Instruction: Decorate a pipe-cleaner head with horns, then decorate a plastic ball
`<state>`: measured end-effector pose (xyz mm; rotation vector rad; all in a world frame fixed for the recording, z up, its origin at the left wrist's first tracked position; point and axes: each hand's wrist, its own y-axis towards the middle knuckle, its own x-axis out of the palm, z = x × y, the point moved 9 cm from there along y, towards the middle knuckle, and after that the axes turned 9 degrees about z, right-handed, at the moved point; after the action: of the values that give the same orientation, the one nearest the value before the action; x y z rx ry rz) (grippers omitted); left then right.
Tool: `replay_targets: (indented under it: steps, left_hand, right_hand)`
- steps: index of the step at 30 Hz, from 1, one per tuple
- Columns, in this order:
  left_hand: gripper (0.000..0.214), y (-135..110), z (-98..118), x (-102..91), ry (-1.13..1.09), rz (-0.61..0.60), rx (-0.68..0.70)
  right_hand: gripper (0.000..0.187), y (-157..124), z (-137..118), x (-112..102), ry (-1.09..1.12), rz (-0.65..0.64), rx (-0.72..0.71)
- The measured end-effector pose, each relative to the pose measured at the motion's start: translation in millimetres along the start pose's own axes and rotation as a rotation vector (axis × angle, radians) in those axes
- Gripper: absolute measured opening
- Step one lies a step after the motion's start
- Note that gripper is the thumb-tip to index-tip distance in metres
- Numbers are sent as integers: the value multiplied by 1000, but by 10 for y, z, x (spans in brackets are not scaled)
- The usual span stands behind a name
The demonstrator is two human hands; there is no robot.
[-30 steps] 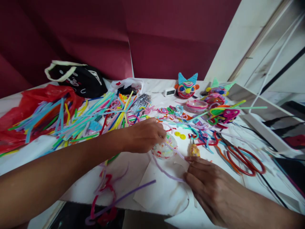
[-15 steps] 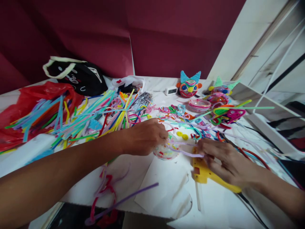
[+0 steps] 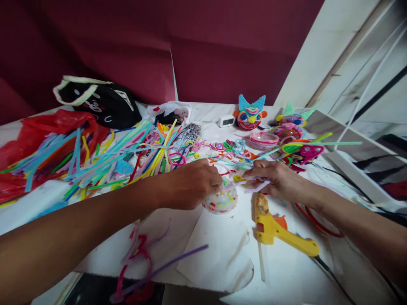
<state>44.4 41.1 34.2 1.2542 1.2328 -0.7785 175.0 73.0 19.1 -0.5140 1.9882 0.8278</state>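
Note:
Both hands work over a small clear round dish with coloured specks, standing on white paper. My left hand is closed at the dish's upper left rim, its fingertips pinching one end of a lavender pipe cleaner. Farther right, my right hand is closed on the same pipe cleaner, whose bent part shows below the fingers. Just beneath the right hand lies a yellow glue gun, its nozzle end hidden from clear view. Yellow round pieces sit between the hands.
A large heap of pipe cleaners spreads on the left beside a red plastic bag. Behind are a black bag, a small digital clock and a blue-eared figure. A purple pipe cleaner overhangs the front edge.
My right hand has moved up and left, closer to my left hand, uncovering the glue gun. The lavender pipe cleaner's stretch between the hands is shorter. My left hand stays at the dish.

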Motion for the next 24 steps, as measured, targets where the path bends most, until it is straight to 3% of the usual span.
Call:
replay_targets:
  steps: [4,10,14,24]
  left_hand:
    - [14,14,72,14,-14,-33,71]
    - [14,14,69,41,2,-74,68]
    - [15,-3,56,62,22,-86,65]
    - [21,0,83,-14,19,-2,103]
  right_hand:
    - [24,155,17,20,-47,-25,-28]
    - [12,394,173,153,-68,-166,167]
    - [23,506,237,235,-76,-201,252]
    - [30,528,364,374,45,-303,406]
